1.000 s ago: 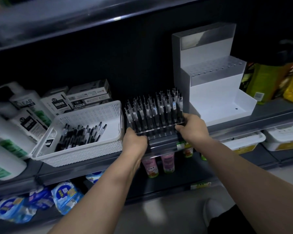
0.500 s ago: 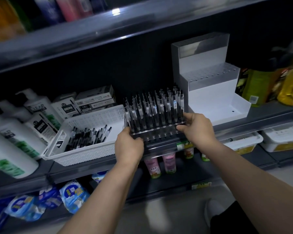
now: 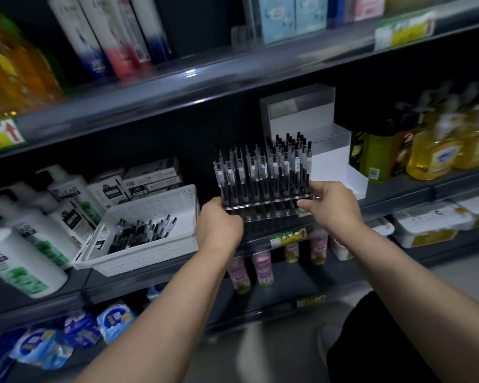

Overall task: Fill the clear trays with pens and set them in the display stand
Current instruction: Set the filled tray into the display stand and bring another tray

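Head view, tray gripped between fingers

On my feed the left forearm and right forearm are bare from the left hand and right hand back to the frame edge. Low right I see a black garment and, beside it, a pale, blurred shoe.
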